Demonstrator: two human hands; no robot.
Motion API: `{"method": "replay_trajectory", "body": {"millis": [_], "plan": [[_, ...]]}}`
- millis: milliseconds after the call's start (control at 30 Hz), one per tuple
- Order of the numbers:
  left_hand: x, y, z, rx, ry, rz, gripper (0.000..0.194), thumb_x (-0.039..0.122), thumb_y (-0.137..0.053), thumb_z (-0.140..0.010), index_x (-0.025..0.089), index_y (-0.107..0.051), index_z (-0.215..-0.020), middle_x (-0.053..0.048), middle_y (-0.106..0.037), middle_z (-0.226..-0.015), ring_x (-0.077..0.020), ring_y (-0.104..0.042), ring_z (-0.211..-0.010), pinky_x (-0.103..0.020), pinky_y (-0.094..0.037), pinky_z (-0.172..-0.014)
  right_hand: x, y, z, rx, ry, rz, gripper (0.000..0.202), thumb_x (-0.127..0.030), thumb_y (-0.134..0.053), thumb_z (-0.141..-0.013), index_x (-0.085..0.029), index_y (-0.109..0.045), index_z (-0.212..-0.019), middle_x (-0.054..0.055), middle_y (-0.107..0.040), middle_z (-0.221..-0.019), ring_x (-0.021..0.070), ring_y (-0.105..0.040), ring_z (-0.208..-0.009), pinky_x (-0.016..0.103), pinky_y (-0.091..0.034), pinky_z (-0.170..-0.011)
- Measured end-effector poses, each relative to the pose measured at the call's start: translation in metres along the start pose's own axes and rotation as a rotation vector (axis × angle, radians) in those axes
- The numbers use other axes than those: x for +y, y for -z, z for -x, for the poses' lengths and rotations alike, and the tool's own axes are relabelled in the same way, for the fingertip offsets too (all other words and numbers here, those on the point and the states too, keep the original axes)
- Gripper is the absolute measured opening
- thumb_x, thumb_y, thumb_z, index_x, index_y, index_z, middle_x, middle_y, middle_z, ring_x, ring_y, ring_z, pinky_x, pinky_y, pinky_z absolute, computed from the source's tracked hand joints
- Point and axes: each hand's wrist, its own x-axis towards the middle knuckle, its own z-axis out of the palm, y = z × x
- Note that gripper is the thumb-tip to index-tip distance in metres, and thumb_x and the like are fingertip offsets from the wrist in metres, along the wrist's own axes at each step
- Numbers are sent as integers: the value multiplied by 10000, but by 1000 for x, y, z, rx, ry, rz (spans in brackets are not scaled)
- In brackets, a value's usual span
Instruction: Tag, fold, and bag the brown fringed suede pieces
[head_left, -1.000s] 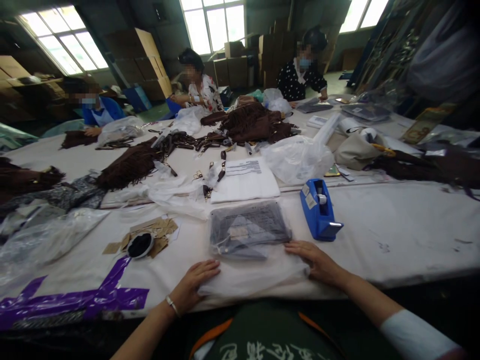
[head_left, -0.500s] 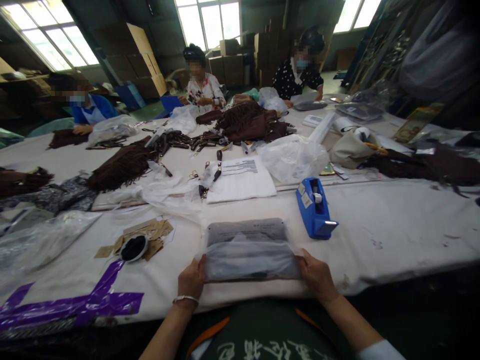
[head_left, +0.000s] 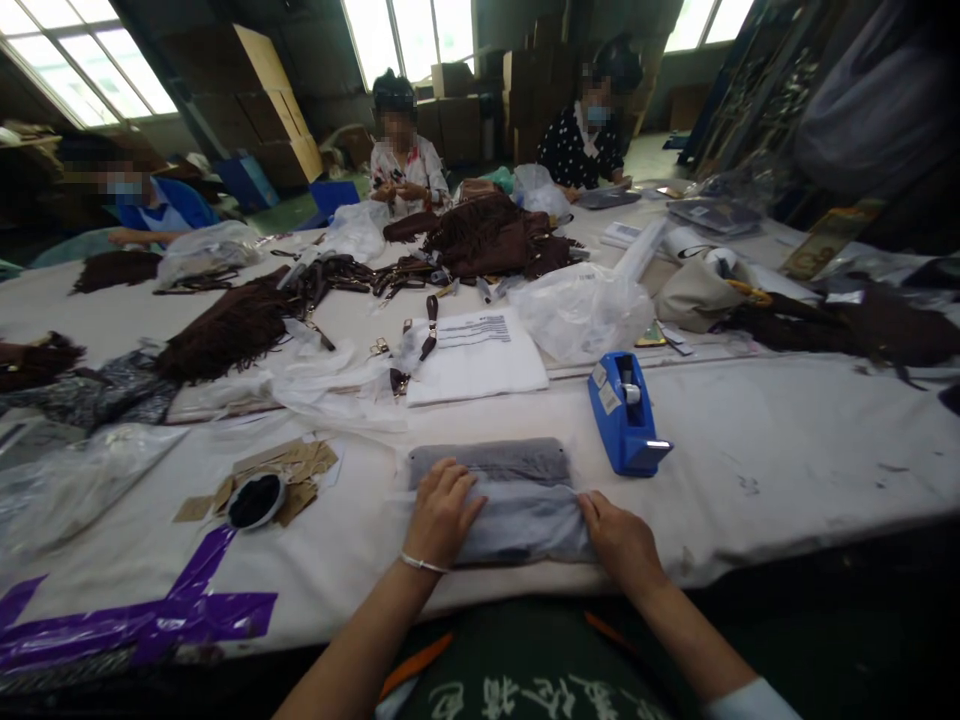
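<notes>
Grey bagged item (head_left: 517, 500) lies flat on white worktop (head_left: 787, 460), near edge, just in front of wearer. L hand (head_left: 441, 512) flat, fingers spread, pressing its left half; R hand (head_left: 619, 538) open, palm down on right end. Blue tape dispenser (head_left: 624, 412) just beyond-right, not touching.

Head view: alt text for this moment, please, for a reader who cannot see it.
Both hands, left hand and right hand, press flat on a grey bagged item at the table edge. A blue tape dispenser stands just right of it; other people work across the table.
</notes>
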Motion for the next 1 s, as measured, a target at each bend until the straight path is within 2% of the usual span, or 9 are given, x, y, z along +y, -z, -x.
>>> {"method": "replay_trajectory", "body": {"millis": [67, 133, 300, 433, 533, 633, 733, 867, 1000], "plan": [[5, -20, -5, -32, 43, 78, 76, 251, -552, -867, 178, -562, -886, -72, -566, -1016, -252, -468, -1066, -416, -389, -932, 1, -1, -2, 5, -18, -65, 333, -398, -352, -969, -214, -565, -791, 42, -588, -606, 215, -567, -569, 281, -180, -504], [3, -33, -4, -13, 105, 120, 79, 222, -535, -870, 175, -533, -806, -67, -557, -977, -239, -481, -1005, -415, -394, -896, 3, -2, -5, 21, -44, -140, 373, -423, -348, -961, -212, -563, -742, 45, -589, -607, 212, -563, -580, 283, -203, -511], [-6, -37, -1, 30, 85, 145, 94, 223, -494, -891, 180, -512, -810, -60, -545, -964, -233, -473, -992, -416, -377, -895, 24, 7, -18, 98, -133, -369, 399, -466, -406, -915, -201, -554, -656, 16, -565, -560, 170, -538, -521, 255, -306, -497], [-10, -40, -2, 68, 46, 154, 107, 260, -499, -893, 185, -515, -817, -56, -547, -959, -241, -470, -1005, -420, -369, -896, 57, 35, -32, 293, -228, -572, 441, -545, -343, -915, -184, -589, -862, -3, -578, -606, 157, -551, -546, 238, -418, -513], [-12, -43, -2, 88, 31, 152, 124, 282, -488, -898, 187, -521, -825, -60, -552, -960, -246, -473, -1000, -421, -367, -885, 76, 56, -49, 493, -287, -644, 481, -568, -366, -891, -156, -583, -1012, 62, -631, -864, 194, -582, -793, 287, -472, -683], [-12, -43, -1, 96, 36, 137, 136, 295, -479, -901, 190, -527, -829, -60, -558, -963, -249, -477, -992, -427, -359, -879, 82, 66, -70, 511, -257, -706, 469, -562, -431, -850, -163, -653, -958, 87, -633, -994, 233, -548, -976, 359, -419, -879], [-12, -42, 1, 93, 44, 132, 138, 296, -479, -901, 193, -527, -823, -54, -563, -964, -250, -482, -995, -428, -355, -879, 76, 66, -77, 465, -222, -793, 445, -534, -437, -848, -171, -694, -878, 82, -645, -1005, 227, -562, -976, 357, -414, -904], [-12, -40, 2, 88, 48, 133, 137, 294, -476, -901, 195, -529, -824, -53, -565, -970, -248, -481, -1004, -422, -354, -878, 67, 55, -56, 520, -231, -825, 369, -497, -499, -834, -186, -692, -876, 71, -582, -1158, 218, -530, -1053, 339, -402, -927], [-12, -41, 2, 88, 57, 122, 149, 300, -466, -903, 193, -531, -824, -61, -564, -978, -249, -478, -1010, -426, -347, -887, 71, 44, -34, 596, -253, -752, 326, -494, -587, -757, -183, -679, -783, 89, -589, -1103, 262, -437, -1150, 409, -264, -1046]]}}
